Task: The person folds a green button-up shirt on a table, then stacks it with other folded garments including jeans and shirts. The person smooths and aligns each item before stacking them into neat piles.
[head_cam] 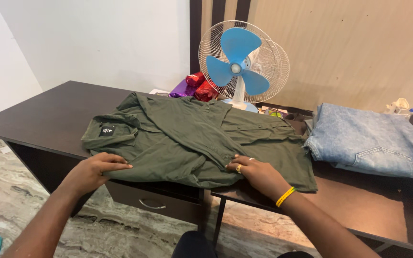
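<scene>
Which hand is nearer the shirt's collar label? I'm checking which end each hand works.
Left. The left hand rests on the green shirt just below the collar label; the right hand lies far across, near the hem.

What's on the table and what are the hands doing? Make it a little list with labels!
shirt: dark green shirt, lying flat on the dark table, collar to the left
left hand: left hand pressing the shirt's near edge
right hand: right hand flat on the shirt's near edge, ring on a finger, yellow band on the wrist
fan: blue-bladed fan behind the shirt
jeans: folded light blue jeans to the right
wrappers: shiny red and purple packets beside the fan
</scene>
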